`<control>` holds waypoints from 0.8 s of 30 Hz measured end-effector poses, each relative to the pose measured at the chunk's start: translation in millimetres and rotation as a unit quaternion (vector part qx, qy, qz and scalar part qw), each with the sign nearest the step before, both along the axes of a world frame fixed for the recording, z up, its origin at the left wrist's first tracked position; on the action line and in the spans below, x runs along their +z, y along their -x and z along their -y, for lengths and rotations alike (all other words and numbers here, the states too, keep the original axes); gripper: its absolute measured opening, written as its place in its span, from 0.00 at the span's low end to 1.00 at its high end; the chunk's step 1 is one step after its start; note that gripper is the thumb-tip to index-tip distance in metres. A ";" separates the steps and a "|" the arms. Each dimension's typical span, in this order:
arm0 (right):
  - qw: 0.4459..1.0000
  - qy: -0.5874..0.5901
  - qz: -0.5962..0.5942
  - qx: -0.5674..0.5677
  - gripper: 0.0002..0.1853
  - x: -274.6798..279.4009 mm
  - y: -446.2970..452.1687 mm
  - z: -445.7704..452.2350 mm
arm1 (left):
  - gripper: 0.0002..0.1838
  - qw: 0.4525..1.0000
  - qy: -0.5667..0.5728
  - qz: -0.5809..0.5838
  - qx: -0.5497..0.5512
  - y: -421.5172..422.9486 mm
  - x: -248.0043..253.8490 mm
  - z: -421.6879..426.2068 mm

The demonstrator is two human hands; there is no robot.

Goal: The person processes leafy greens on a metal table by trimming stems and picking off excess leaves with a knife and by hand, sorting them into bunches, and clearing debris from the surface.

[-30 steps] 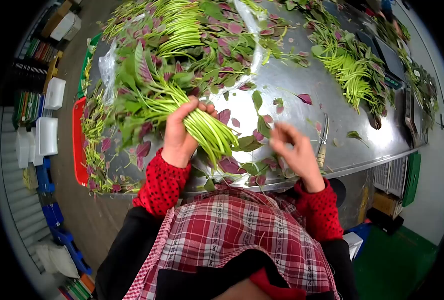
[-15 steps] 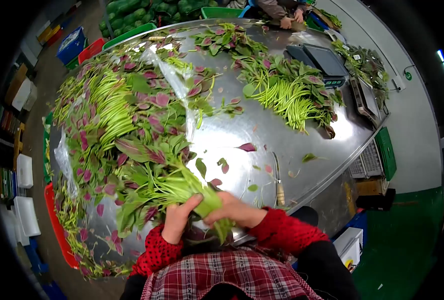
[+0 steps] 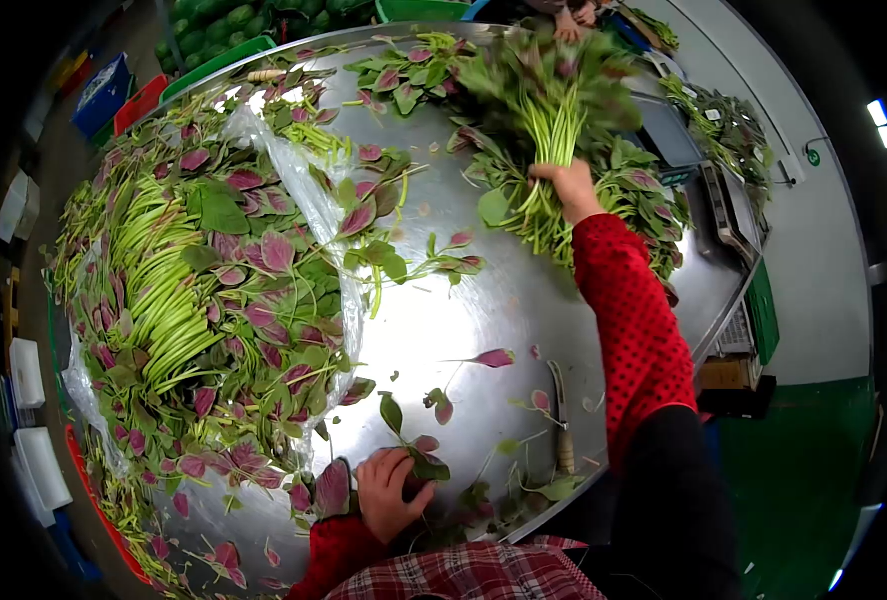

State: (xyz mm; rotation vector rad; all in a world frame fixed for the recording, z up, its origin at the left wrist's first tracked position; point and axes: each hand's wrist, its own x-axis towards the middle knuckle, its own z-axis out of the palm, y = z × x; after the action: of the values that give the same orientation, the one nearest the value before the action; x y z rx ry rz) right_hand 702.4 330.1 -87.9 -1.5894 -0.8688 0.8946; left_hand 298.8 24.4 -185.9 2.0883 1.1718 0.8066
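Observation:
My right hand (image 3: 567,188) is closed around the stems of a bunch of red-and-green amaranth (image 3: 554,125), held over a pile of bundled amaranth (image 3: 634,185) at the far right of the metal table. The leafy end of the bunch points away and is blurred. Near the table's front edge, my left hand (image 3: 392,490) has its fingers curled over a few loose amaranth leaves (image 3: 430,466); what lies under the palm is hidden. A knife with a thin curved blade and wooden handle (image 3: 566,450) rests on the table between the hands.
A big heap of loose amaranth (image 3: 174,290) covers the left side, with a clear plastic sheet (image 3: 294,170) across it. Weighing scales (image 3: 664,135) stand at the right. Green crates (image 3: 219,68) line the far edge. Another person's hand (image 3: 569,25) shows at the back.
My right hand has carried the amaranth bunch from in front of my body to the pile at the far right. My left hand has let go of it and moved down onto loose leaves.

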 end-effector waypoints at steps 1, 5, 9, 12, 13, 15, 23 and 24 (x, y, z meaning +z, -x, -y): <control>0.998 0.048 0.031 -0.022 0.09 -41.9 -21.8 -7.7 | 0.24 1.000 0.003 -0.002 0.004 -1.9 -1.6 0.1; 0.967 0.046 0.237 -0.078 0.35 -67.4 -8.7 8.6 | 0.24 1.000 0.003 -0.009 -0.001 2.2 -2.7 -1.3; 0.849 -0.114 0.496 -0.144 0.39 -37.3 -11.5 86.2 | 0.23 1.000 -0.004 -0.010 0.002 -0.6 -13.8 7.4; 0.883 0.253 0.395 -0.024 0.34 -15.3 15.8 226.5 | 0.23 1.000 -0.022 -0.012 0.002 -6.6 -4.9 4.7; 0.845 0.318 0.429 0.030 0.36 -22.0 32.9 272.8 | 0.23 1.000 -0.030 -0.008 -0.002 -5.9 -5.6 4.5; 0.813 0.361 0.451 0.072 0.27 -36.7 79.3 347.9 | 0.23 0.999 -0.030 -0.012 -0.001 -7.6 -6.8 7.7; 0.858 0.034 0.489 -0.156 0.09 -55.6 10.8 341.1 | 0.21 0.996 -0.083 -0.033 -0.027 -9.8 0.6 13.8; 0.818 0.072 0.532 -0.206 0.11 -62.2 -27.4 331.0 | 0.21 0.996 -0.085 -0.026 -0.032 -10.2 1.2 13.4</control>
State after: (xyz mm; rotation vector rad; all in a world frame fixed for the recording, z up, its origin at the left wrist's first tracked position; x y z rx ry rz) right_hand 729.9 -0.9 -150.1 -2.3122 -1.1229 -0.3529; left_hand 309.0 11.0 -184.7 2.2848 1.0916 0.8525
